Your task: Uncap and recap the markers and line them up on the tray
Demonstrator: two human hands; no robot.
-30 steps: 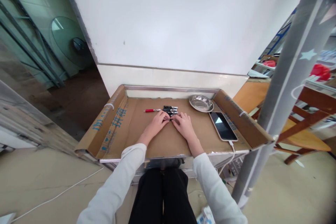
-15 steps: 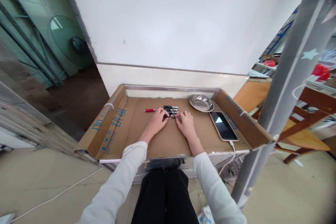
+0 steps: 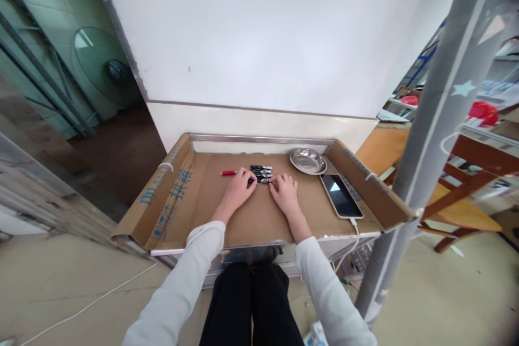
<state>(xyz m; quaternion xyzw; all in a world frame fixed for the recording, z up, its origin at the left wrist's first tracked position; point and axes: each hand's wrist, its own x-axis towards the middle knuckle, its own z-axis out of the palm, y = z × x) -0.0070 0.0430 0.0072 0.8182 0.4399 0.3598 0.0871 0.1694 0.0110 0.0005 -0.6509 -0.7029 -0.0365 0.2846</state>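
Several black pens (image 3: 261,168) lie side by side on the cardboard, pointing left to right. My left hand (image 3: 241,186) is closed in a pinch at the left end of the nearest black pen (image 3: 263,180). At that pen's right end, my right hand (image 3: 284,190) has its thumb and fingertips closed in. A red pen (image 3: 229,173) sticks out leftward behind my left fingers, which hide its other end.
A round steel dish (image 3: 308,161) stands at the back right. In front of it lies a phone (image 3: 341,196) with a white cable (image 3: 357,235) plugged in. Raised cardboard flaps (image 3: 158,184) border the sides, and a grey post (image 3: 421,135) rises at the right.
The camera view has shifted slightly. Both hands stay at the ends of the nearest pen, and the pens keep their arrangement.
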